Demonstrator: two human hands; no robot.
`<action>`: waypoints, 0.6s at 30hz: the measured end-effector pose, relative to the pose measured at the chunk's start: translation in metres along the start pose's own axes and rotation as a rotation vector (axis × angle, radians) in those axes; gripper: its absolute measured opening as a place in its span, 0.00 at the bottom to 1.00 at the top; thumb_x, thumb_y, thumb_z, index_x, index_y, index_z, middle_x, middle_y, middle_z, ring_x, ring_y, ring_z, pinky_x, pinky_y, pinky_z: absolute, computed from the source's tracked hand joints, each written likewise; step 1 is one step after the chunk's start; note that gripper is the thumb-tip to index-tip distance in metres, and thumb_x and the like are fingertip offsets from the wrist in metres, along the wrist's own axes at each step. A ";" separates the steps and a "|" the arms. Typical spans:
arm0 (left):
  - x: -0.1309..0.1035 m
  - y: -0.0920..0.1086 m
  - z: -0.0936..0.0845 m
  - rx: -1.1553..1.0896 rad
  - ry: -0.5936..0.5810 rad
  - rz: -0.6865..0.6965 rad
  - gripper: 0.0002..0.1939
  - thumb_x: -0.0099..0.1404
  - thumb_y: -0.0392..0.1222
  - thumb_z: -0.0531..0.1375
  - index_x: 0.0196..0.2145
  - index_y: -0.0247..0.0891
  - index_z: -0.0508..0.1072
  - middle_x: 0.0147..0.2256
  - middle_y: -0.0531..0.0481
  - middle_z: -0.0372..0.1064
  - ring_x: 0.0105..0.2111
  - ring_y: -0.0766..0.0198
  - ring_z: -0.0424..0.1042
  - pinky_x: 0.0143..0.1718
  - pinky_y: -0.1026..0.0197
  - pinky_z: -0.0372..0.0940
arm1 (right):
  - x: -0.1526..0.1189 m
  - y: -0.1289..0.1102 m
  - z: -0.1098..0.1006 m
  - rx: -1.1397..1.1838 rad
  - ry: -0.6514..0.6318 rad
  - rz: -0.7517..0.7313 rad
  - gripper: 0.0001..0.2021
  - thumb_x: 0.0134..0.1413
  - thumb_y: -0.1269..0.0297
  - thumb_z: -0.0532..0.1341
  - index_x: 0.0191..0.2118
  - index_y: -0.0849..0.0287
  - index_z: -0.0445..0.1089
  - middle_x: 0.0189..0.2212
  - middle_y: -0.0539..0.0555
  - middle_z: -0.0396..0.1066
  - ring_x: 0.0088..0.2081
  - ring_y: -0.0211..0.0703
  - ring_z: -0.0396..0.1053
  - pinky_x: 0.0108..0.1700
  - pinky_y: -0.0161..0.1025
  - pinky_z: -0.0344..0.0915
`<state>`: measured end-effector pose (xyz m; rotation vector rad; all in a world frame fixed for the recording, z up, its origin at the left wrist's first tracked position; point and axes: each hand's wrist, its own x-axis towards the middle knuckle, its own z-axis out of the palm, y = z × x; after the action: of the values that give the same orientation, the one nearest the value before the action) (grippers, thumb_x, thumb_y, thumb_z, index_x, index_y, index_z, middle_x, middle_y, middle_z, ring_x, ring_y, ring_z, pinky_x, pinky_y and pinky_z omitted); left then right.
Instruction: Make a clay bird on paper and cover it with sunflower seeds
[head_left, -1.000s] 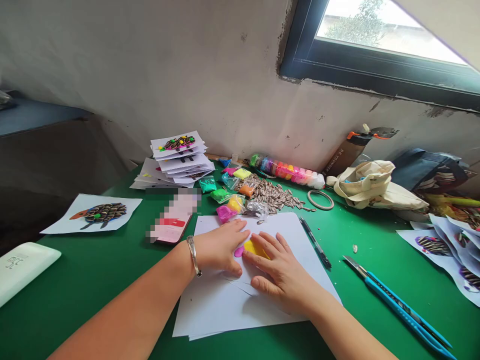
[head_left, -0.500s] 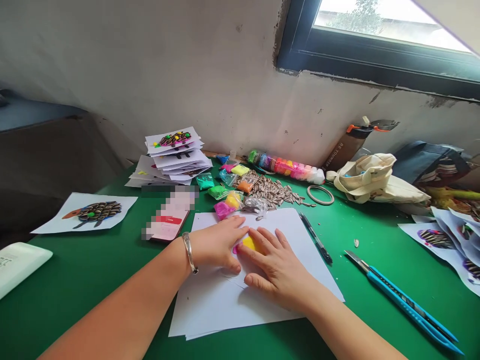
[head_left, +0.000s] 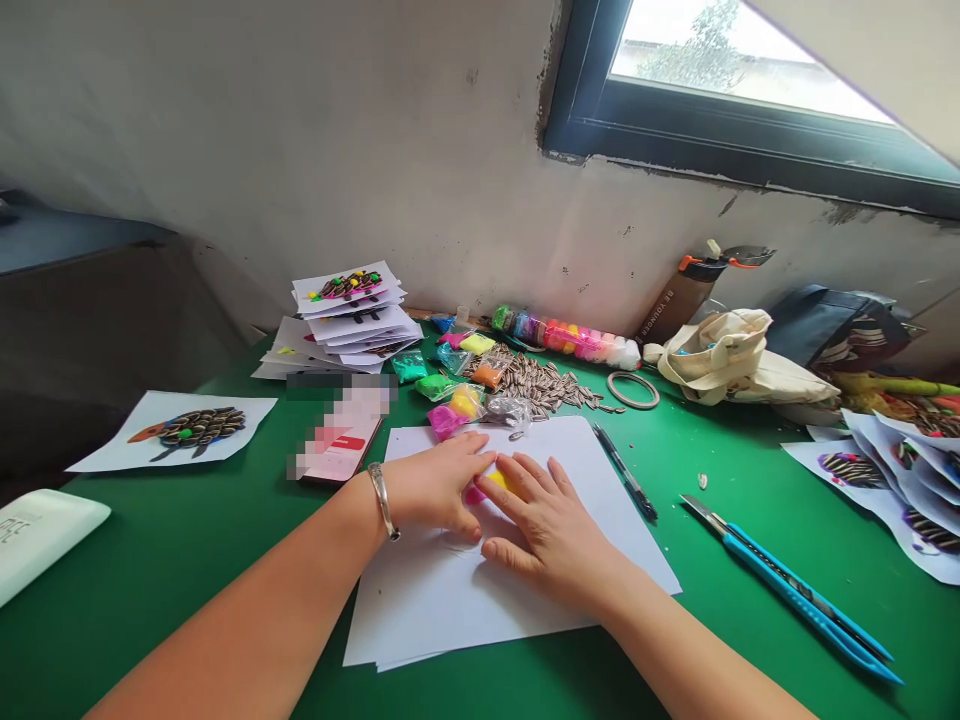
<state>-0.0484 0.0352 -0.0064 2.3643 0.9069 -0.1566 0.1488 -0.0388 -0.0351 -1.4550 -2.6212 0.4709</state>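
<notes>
White paper sheets [head_left: 442, 615] lie stacked on the green table [head_left: 720, 630]. Upon the top sheet is a flat patch of yellow modelling clay [head_left: 500, 480] with a bit of pink clay [head_left: 472, 496] at its left. My left hand [head_left: 439, 485], wearing a silver bangle [head_left: 381, 500], rests at the left of the clay, fingers stretched out. From the right, my right hand [head_left: 547, 525] lies over the yellow clay with its fingers spread, hiding part of it. Neither hand grips anything. A black pen [head_left: 626, 475] lies along the sheet's right edge.
Sunflower seeds [head_left: 544, 383] and small clay bags [head_left: 442, 418] lie behind the paper. A phone [head_left: 341, 440] and stacked seed pictures [head_left: 352, 315] are at left. To the right are a blue craft knife [head_left: 795, 590], a tape ring [head_left: 634, 390] and a cloth bag [head_left: 712, 355].
The camera view has shifted slightly. My hands stay over the clay in nearly the same pose, with only slight finger movement.
</notes>
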 end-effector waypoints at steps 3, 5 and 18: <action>0.000 0.001 0.000 0.005 -0.003 -0.008 0.39 0.50 0.48 0.67 0.57 0.41 0.59 0.60 0.41 0.50 0.62 0.44 0.49 0.59 0.48 0.55 | 0.001 0.000 0.001 0.001 0.019 0.003 0.32 0.59 0.35 0.44 0.65 0.39 0.52 0.68 0.53 0.46 0.67 0.61 0.41 0.62 0.71 0.37; 0.000 0.001 0.000 0.002 -0.010 -0.018 0.40 0.49 0.48 0.67 0.58 0.41 0.59 0.62 0.40 0.48 0.63 0.43 0.47 0.60 0.47 0.53 | 0.001 -0.001 0.002 -0.002 0.023 0.003 0.32 0.58 0.35 0.44 0.65 0.39 0.52 0.68 0.53 0.46 0.67 0.61 0.41 0.61 0.72 0.38; 0.001 -0.002 0.001 0.005 0.000 0.002 0.37 0.49 0.49 0.67 0.55 0.42 0.61 0.57 0.42 0.52 0.60 0.44 0.52 0.56 0.48 0.58 | 0.000 -0.001 0.007 -0.049 0.018 -0.014 0.33 0.56 0.37 0.52 0.65 0.37 0.49 0.69 0.55 0.41 0.66 0.69 0.40 0.60 0.75 0.40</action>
<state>-0.0486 0.0363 -0.0088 2.3692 0.9058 -0.1577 0.1463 -0.0412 -0.0415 -1.4467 -2.6454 0.3930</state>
